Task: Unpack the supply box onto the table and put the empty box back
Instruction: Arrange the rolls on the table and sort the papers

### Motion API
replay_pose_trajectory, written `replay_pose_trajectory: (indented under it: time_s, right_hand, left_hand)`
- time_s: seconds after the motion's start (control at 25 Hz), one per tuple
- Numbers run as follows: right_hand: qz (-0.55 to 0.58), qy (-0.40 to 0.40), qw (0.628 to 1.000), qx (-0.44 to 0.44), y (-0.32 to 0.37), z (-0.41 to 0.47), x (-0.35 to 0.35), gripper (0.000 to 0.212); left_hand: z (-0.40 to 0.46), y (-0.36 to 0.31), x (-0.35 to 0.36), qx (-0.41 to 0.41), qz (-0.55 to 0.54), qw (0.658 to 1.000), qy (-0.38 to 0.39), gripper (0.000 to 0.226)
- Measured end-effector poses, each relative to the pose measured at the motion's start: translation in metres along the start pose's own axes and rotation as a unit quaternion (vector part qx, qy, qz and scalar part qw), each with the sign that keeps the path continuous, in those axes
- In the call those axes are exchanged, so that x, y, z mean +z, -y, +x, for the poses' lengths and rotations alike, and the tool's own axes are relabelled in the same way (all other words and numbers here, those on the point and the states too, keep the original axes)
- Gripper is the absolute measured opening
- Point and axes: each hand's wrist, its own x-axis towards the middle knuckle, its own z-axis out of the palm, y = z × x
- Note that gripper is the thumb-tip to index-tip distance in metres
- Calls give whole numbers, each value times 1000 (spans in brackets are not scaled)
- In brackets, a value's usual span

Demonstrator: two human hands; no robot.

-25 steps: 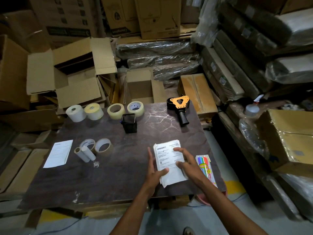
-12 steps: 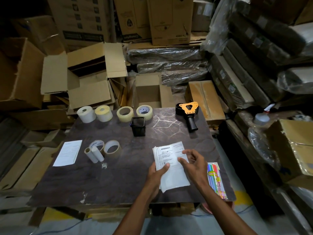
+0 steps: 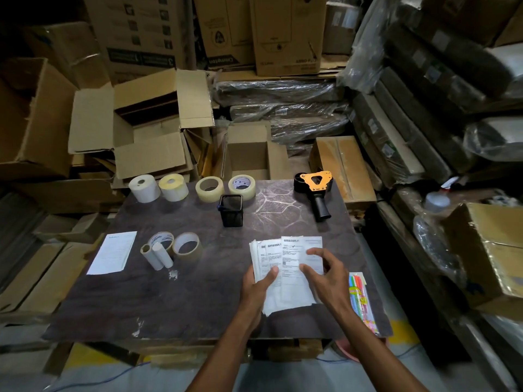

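A stack of white printed label sheets [image 3: 288, 258] is fanned out over the near right part of the dark table [image 3: 198, 301]. My left hand [image 3: 259, 284] holds the stack from its left side, thumb on top. My right hand [image 3: 325, 271] pinches the top sheet at its right part. A small open cardboard box [image 3: 247, 157] stands just behind the table's far edge. On the table lie tape rolls [image 3: 209, 189], white label rolls [image 3: 144, 188], a black mesh pen cup [image 3: 231, 210], an orange tape dispenser [image 3: 315, 188], a pack of coloured markers [image 3: 362, 301] and one loose sheet [image 3: 113, 251].
Two more tape rolls with white cores [image 3: 172, 247] lie left of the stack. Opened cartons [image 3: 141, 123] pile up behind and to the left. Wrapped bundles [image 3: 283, 108] and boxes [image 3: 486, 250] crowd the back and right. A clear bottle [image 3: 437, 202] stands at right.
The stack has gone from squared to fanned, its sheets spread sideways. My right hand shifted right along the top sheet; my left hand keeps hold of the stack's left side.
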Motion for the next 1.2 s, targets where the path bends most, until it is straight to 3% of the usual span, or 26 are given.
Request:
replay_pose_trajectory:
  time_s: [0.28,0.56,0.68,0.84,0.96,1.08,1.2]
  right_hand:
    - [30,-41,999,13,8,7,-20,57]
    - [7,-3,1000,-2,7,3,-14,53]
    - [-77,54,995,-14,5,0,-5,57]
    - [-94,166,981,-32,0,-11,10,85]
    - [-66,206,976,-29,-3,-20,10,77]
    - [13,189,979,71,-5,-18,-1,64]
    - [11,226,967,114,-8,-13,-12,49]
  left_hand:
    - [1,-1,0,19,-18,999,-26,28]
    - [-3,-3,9,16,-15,1000,4,31]
    - [-7,-2,16,7,-10,1000,10,34]
    - [-13,1,27,-3,-13,1000,19,24]
    - [-14,7,27,-8,3,1000,-3,20]
    - [-11,14,23,13,25,999,-27,37]
    - [-13,16,17,101,89,991,-25,76]
